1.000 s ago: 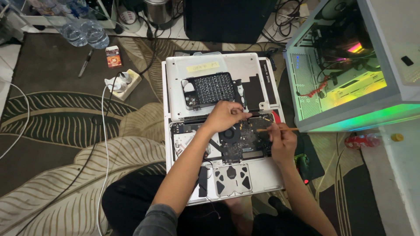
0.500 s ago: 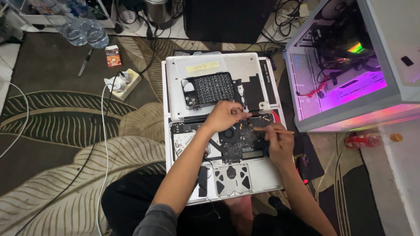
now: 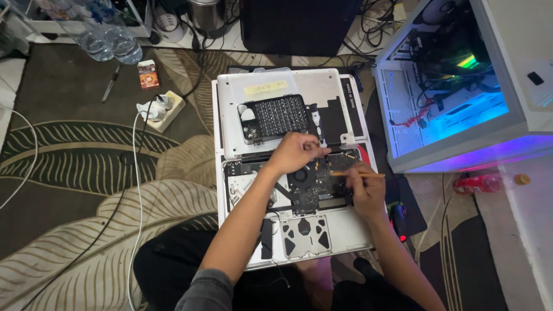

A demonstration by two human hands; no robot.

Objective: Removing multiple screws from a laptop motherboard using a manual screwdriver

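An opened white laptop [image 3: 351, 227] lies on the floor in front of me, its circuit board and black fan [image 3: 304, 175] exposed. My left hand [image 3: 296, 151] rests on the board's top edge, fingers curled and pressing near the hinge. My right hand [image 3: 364, 189] grips a thin wooden-handled brush [image 3: 357, 174], its tip pointing left onto the board beside the fan. Behind the laptop lies its removed white bottom cover [image 3: 288, 83] with a black perforated part [image 3: 275, 117] resting on it.
A white desktop computer case [image 3: 461, 86] with blue-lit inside stands at the right. A red bottle [image 3: 481, 184] lies beside it. A power strip [image 3: 160, 109], small box [image 3: 149, 74], pen [image 3: 110, 83] and water bottles [image 3: 112, 43] sit on the leaf-patterned rug [image 3: 86, 173]. Cables run at left.
The case's inside light changed from green and pink to blue. My right hand and the brush shifted slightly over the board; my left hand stayed in place.
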